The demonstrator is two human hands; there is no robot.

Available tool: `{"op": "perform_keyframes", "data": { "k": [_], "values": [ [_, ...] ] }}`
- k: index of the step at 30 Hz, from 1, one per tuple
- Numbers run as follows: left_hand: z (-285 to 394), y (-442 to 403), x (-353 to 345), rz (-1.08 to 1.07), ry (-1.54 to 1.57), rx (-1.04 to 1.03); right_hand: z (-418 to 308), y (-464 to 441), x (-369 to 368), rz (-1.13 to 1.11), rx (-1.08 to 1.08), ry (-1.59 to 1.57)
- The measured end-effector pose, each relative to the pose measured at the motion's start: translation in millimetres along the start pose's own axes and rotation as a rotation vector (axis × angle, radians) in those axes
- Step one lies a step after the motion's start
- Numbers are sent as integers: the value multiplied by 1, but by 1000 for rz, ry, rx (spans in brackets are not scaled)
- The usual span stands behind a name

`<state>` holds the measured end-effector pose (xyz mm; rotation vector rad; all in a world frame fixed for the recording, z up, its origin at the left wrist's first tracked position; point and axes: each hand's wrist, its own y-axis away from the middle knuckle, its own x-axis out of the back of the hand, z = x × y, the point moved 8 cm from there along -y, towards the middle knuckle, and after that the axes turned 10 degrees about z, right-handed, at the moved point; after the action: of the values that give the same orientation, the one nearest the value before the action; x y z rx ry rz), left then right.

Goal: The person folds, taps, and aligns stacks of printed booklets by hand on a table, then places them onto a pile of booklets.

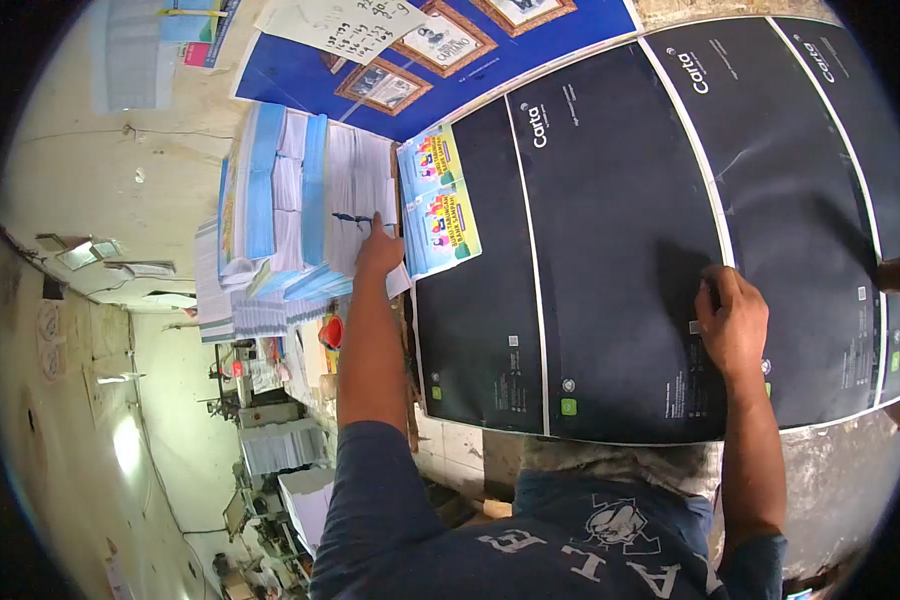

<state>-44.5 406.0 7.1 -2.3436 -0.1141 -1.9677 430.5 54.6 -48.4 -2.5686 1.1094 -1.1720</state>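
Note:
My left hand (379, 250) is at the side of a tall stack of white and blue paper (345, 170), its index finger stretched toward a dark pen-like item (352, 218) lying against the sheets. Whether the fingers touch that item is hard to tell. Beside this hand, colourful printed booklets (450, 222) lie on the table's left end. Over the black table covering marked Carta (620, 190), my right hand (733, 318) hovers or rests with its fingers curled together; anything inside them is too small to name.
Behind the table stands a blue board (370, 100) with framed pictures and a handwritten sheet (335, 25). A red round container (331, 332) is below the paper stack. At the far right edge, part of another person's hand (892, 274) shows.

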Motion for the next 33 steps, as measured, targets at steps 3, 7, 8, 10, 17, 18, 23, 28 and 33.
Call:
{"op": "perform_keyframes", "data": {
  "k": [3,7,8,10,17,18,23,28,33],
  "values": [
    [-9,-8,-11,-9,-67,-72,-2,-1,1,5,12,18],
    [-2,12,32,272,71,64,2,1,-1,8,16,-1],
    [-1,13,35,274,71,63,2,1,0,7,21,3],
    [-2,12,39,266,-67,40,0,1,0,8,27,2],
    [29,63,10,306,189,-218,0,0,2,25,20,-7],
    [39,85,6,387,194,-302,0,-1,1,21,23,-7],
    [35,176,-23,541,260,-373,8,2,-1,-2,-5,6],
    [4,230,-55,603,374,-276,6,2,-4,-15,-13,-25],
    [-5,222,-71,459,401,-186,5,0,-4,-31,-44,-27]
  ]
}}
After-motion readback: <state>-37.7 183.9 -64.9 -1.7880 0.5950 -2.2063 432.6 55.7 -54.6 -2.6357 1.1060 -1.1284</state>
